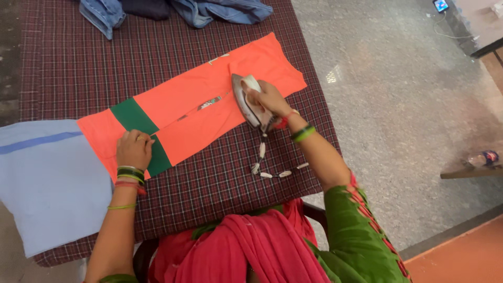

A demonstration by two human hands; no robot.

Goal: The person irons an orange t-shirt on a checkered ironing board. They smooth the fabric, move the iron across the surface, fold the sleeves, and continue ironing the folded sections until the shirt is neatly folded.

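An orange garment [199, 99] with a green band [132, 116] lies flat across a table covered in dark checked cloth [209, 178]. My right hand [270, 99] grips the handle of a clothes iron [246, 102], which rests on the garment's right part. A beaded cord [262, 157] trails from the iron toward me. My left hand [134, 149] presses flat on the garment's left end, at the green band, fingers together.
A light blue cloth [47, 183] lies at the table's left end, partly under the orange garment. Blue denim clothes [173, 10] are piled at the far edge. Speckled floor lies to the right, with a plastic bottle [482, 157] on it.
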